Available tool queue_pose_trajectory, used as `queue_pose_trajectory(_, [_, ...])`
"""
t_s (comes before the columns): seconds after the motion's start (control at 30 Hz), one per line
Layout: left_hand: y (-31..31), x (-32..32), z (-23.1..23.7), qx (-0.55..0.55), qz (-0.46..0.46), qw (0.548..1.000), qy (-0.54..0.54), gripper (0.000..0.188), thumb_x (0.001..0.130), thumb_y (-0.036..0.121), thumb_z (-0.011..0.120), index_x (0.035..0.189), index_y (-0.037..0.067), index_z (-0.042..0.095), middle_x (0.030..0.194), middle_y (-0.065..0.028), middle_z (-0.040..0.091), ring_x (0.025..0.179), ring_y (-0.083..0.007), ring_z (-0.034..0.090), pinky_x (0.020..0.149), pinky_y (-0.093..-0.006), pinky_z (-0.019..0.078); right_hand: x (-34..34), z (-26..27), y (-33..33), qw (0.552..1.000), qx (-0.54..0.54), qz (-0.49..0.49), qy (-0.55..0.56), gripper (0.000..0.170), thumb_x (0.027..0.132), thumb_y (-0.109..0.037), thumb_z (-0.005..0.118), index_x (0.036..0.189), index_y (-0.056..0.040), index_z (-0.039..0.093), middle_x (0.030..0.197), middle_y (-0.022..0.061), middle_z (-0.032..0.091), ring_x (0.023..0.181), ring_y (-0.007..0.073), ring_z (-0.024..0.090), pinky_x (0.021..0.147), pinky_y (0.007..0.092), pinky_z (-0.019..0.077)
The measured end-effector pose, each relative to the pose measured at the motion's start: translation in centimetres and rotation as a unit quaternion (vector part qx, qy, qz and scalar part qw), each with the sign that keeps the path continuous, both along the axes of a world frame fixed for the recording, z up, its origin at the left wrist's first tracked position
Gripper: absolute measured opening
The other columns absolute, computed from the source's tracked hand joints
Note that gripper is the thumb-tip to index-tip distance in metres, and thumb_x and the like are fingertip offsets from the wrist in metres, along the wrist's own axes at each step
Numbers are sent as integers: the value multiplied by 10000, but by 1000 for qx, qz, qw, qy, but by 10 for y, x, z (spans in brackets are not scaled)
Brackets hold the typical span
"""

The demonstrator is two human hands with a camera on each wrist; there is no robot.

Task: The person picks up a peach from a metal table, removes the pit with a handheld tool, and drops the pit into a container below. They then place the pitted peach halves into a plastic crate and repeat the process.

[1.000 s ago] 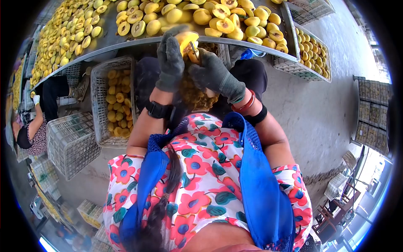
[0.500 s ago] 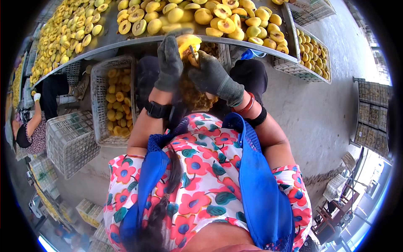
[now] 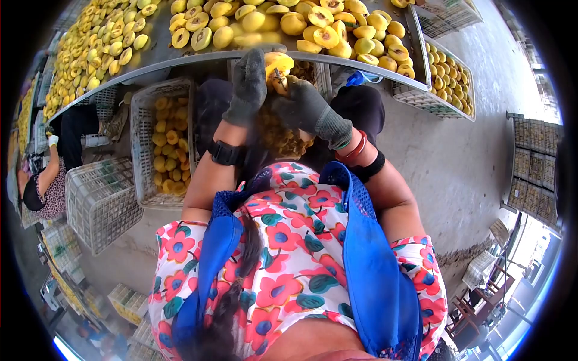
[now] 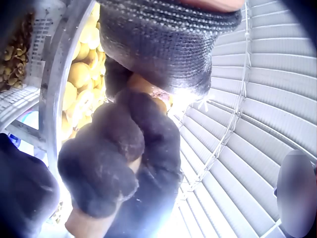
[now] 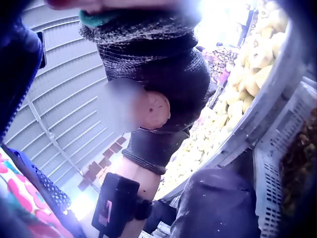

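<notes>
Both hands wear dark grey knit gloves and meet at the near edge of a metal table. My left hand (image 3: 248,84) grips a yellow peach (image 3: 279,61) from its left side. Fingers of my right hand (image 3: 308,107) are curled round a tool with a tan wooden handle (image 4: 91,222). A thin dark metal part of the tool (image 3: 277,74) overlaps the peach's lower edge in the head view. The round handle end (image 5: 159,110) shows beside the right glove in the right wrist view. The tool's tip is hidden.
Many halved peaches (image 3: 325,37) cover the metal table (image 3: 162,57). A crate (image 3: 139,144) of peaches stands left of my legs, another crate (image 3: 433,99) at the table's right end. Below my hands is a heap of brownish scraps (image 3: 283,138). Another person (image 3: 51,183) sits at far left.
Both hands have shifted slightly right with the peach and the tool, and the peach sits turned a little in the left hand. The right hand keeps hold of the handle.
</notes>
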State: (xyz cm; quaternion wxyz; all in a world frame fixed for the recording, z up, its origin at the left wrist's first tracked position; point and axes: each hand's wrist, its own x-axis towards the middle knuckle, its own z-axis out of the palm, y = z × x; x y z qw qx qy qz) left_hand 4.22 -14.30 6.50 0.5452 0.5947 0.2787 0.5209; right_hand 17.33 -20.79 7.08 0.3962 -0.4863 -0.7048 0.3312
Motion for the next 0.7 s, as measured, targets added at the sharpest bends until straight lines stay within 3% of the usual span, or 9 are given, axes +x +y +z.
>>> queue_pose_trajectory(0.07, [-1,4,5,16,13,1000,9,424,1002,331,380,1078,-23,601,994,-105,663,879,-170,630,796,-298,509,3,-1,0,994,-84,20,68,201,838,-55,574,1025,8,536,733,7,593,650,73,547,538,259,445])
queue_pose_trajectory(0.13, [-2,5,6,75,51,995,47,419,1000,336,383,1064,-18,598,995,-103,662,877,-170,629,789,-297,507,3,-7,0,987,-100,15,127,193,850,-50,565,1029,11,530,733,7,592,657,62,538,537,248,441])
queue_pose_trajectory(0.2, [-1,4,4,180,113,970,114,422,997,348,383,1048,-15,592,996,-98,661,875,-171,627,780,-295,506,-6,-19,3,991,37,10,131,159,865,-57,559,1007,9,529,707,10,577,619,62,527,516,238,433])
queue_pose_trajectory(0.27, [2,0,1,208,139,950,188,441,990,369,392,996,-21,597,955,-98,667,844,-172,633,765,-297,507,-4,-20,2,985,-41,40,163,129,874,-68,559,975,7,532,679,15,567,580,68,522,492,235,427])
queue_pose_trajectory(0.33, [-1,-2,3,179,126,961,166,463,983,390,401,953,-25,605,913,-98,672,815,-175,639,750,-299,509,7,15,-5,915,-328,100,211,109,879,-83,564,935,6,538,648,22,563,540,80,522,463,238,421])
queue_pose_trajectory(0.4, [-8,-3,12,93,75,992,44,487,976,410,408,919,-26,616,872,-97,677,787,-179,644,735,-302,512,8,18,-6,934,-287,114,181,113,877,-93,564,906,13,540,615,25,555,508,95,522,442,250,417])
queue_pose_trajectory(0.53, [-7,-4,14,202,113,967,106,506,976,418,400,877,-24,626,826,-113,676,764,-190,649,717,-307,517,5,15,-6,968,-231,71,62,130,869,-107,570,884,20,543,584,16,548,489,108,530,426,261,404])
queue_pose_trajectory(0.63, [-5,-6,12,216,108,965,102,514,975,425,399,888,-28,626,831,-118,677,769,-194,650,715,-312,521,1,8,-6,992,-114,16,-51,150,851,-114,590,894,23,546,575,21,544,501,109,526,442,281,412])
queue_pose_trajectory(0.7, [-6,-5,12,230,117,960,106,521,973,432,401,891,-32,623,831,-120,677,768,-196,651,716,-316,525,3,5,-7,995,-78,45,-54,164,837,-116,596,906,26,555,590,60,563,522,140,547,472,306,434])
